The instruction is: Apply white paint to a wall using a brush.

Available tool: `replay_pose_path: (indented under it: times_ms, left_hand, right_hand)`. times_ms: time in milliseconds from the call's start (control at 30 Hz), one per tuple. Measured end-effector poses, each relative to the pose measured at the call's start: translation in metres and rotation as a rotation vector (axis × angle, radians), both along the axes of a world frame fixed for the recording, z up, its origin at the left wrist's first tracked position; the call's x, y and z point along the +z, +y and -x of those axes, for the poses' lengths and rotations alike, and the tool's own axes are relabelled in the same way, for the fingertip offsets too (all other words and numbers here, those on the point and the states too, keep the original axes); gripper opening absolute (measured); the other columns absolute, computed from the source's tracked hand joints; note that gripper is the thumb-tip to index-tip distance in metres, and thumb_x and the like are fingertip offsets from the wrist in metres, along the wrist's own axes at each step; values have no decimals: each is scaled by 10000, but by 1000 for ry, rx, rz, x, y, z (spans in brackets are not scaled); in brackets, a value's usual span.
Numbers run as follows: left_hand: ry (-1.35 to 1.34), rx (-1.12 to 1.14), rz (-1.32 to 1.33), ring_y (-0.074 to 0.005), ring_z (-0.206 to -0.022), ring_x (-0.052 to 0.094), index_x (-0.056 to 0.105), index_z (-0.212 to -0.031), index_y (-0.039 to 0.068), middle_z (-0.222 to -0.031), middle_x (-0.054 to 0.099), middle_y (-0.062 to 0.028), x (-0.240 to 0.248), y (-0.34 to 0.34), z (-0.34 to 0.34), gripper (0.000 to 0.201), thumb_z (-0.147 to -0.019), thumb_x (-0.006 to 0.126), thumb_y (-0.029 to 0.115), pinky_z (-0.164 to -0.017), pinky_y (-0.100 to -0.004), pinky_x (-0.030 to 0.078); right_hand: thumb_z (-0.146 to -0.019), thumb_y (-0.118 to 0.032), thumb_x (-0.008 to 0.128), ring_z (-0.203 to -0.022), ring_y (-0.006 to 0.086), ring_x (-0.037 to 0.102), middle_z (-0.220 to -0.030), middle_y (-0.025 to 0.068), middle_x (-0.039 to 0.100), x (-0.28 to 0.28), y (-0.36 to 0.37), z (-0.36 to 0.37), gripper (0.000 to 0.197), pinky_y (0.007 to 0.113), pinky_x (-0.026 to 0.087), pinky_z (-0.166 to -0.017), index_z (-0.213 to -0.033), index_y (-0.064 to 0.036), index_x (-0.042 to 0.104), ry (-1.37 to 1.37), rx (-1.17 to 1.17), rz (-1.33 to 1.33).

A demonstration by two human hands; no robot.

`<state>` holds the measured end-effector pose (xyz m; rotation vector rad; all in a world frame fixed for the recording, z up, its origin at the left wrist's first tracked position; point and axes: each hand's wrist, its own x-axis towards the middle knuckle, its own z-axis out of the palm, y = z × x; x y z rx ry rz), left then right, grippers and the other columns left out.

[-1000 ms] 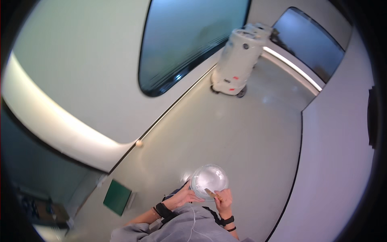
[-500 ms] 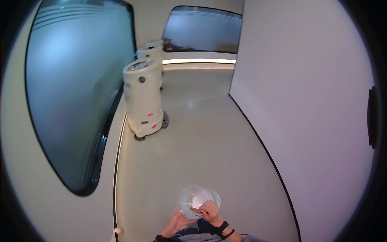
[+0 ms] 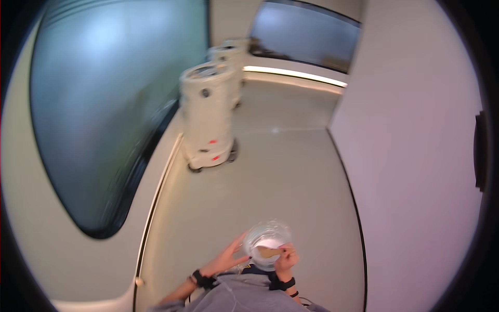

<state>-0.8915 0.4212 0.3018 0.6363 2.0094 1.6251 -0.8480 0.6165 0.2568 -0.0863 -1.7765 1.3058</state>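
A clear round bowl (image 3: 249, 238) with something white (image 3: 272, 242) in it sits low in the picture in front of my body. My right hand (image 3: 286, 260) is closed around the handle of a small tan spatula (image 3: 267, 252). Its broad flat blade points left over the bowl's near part. At the bowl's left side my left hand (image 3: 229, 258) has thumb and fingers apart. The fingertips lie at the bowl's wall, and whether they touch it I cannot tell. Motion blurs the bowl and its contents. Both wrists wear black bands.
Several tall white wheeled machines (image 3: 210, 117) stand in a row along the left wall, beside a dark-framed frosted window (image 3: 114, 104). A plain white wall (image 3: 410, 156) closes off the right. Grey floor (image 3: 275, 182) runs between them to a light strip (image 3: 293, 74) at the back.
My view has turned, so the room has shifted right at the far end. The spatula blade now shows flatter and broader over the bowl, and my left hand has moved up along the bowl's side.
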Motion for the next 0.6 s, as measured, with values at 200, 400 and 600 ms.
replay_pose_path:
  times_ms: [200, 400, 600]
  left_hand:
    - [193, 65, 88, -308, -1319, 172, 397, -1187, 106, -1411, 169, -233, -19, 44, 62, 551, -740, 703, 209, -1022, -366, 282]
    - [111, 269, -73, -328, -1314, 179, 462, -873, 75, -1366, 234, -282, -64, 52, 76, 311, -713, 718, 152, -1011, -350, 282]
    - [227, 398, 91, -322, -1276, 290, 480, -742, 27, -1331, 356, -209, -52, 53, 120, 271, -664, 732, 89, -1014, -342, 299]
  right_hand:
    - [-920, -246, 420, -542, 192, 473, -616, 92, 516, 5, 35, 84, 339, 301, 371, -509, -698, 0, 487, 75, 144, 3]
    - [-913, -193, 422, -590, 203, 501, -631, 96, 534, -28, 38, 121, 315, 319, 405, -604, -685, 10, 495, 52, 230, 21]
    - [-923, -194, 382, -593, 203, 495, -645, 94, 532, -23, 44, 178, 323, 327, 405, -612, -688, 3, 483, -56, 349, -60]
